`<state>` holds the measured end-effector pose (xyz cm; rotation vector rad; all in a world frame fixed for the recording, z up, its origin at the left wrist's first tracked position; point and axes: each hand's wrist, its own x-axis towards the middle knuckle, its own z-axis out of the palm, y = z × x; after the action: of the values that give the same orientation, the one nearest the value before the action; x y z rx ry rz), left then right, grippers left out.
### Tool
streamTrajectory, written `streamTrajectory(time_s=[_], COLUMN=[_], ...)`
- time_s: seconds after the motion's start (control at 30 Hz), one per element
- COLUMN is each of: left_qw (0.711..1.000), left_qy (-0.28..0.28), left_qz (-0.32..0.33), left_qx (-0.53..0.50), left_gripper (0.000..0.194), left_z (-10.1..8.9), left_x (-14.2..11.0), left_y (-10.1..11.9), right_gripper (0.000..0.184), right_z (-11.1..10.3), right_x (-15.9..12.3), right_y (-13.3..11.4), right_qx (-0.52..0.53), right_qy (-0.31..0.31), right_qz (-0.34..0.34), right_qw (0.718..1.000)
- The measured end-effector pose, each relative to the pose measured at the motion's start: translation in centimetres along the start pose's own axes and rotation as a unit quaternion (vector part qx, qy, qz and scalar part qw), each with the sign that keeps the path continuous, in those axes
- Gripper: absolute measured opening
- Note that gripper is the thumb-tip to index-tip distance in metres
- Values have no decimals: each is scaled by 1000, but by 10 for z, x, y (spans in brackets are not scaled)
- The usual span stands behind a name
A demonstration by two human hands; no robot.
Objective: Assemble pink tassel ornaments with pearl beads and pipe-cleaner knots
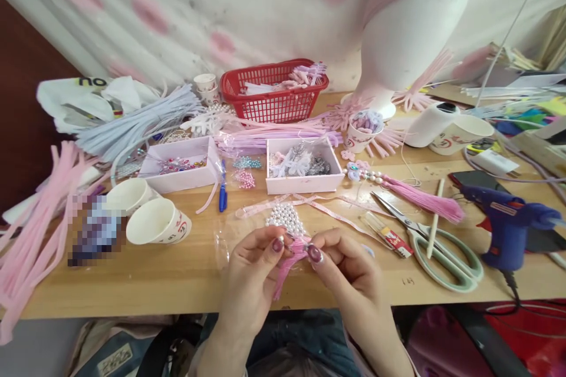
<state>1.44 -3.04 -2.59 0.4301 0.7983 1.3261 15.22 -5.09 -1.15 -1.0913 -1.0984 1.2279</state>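
Note:
Near the front edge of the table, my left hand (250, 277) is closed in a pinch, with a small white pearl bead (280, 239) at its thumb and fingertips. Close beside it, my right hand (354, 274) pinches the top of a pink thread tassel (287, 268), whose strands hang down between both hands. Any thin thread or wire at the fingertips is too fine to make out. Just behind the fingers lies a heap of white pearl beads (283, 218) on clear plastic. A finished-looking pink tassel with beads and flowers (411, 191) lies farther right.
Green-handled scissors (435, 247) and a blue glue gun (506, 224) lie at the right. Two paper cups (154, 224) stand left. Behind are white boxes (305, 184), a blue pen (223, 191), a red basket (274, 107) and a white mannequin head (407, 41).

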Motion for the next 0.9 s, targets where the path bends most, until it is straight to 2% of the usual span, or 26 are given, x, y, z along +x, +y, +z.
streamTrajectory(time_s=[0.1, 0.27, 0.4, 0.57, 0.9], left_qw=[999, 996, 996, 997, 998], left_qy=[-29, -74, -85, -81, -51], left_qz=[-8, -33, -18, -5, -3], left_qx=[-38, -36, -30, 6, 34], left_gripper=[19, 21, 22, 19, 17], left_z=[-2, -2, -2, -3, -3], left_x=[2, 6, 9, 12, 9], left_y=[-4, -1, -1, -1, 2], right_gripper=[25, 19, 19, 15, 19], right_z=[6, 9, 5, 0, -2], right_x=[-3, -2, 2, 5, 4], right_y=[-3, 1, 1, -3, -1], right_qx=[-8, -38, -59, -97, -172], right_qy=[-8, -18, -29, -59, -54], right_qz=[-2, -39, -50, -55, -66], right_qw=[1000, 998, 997, 992, 981])
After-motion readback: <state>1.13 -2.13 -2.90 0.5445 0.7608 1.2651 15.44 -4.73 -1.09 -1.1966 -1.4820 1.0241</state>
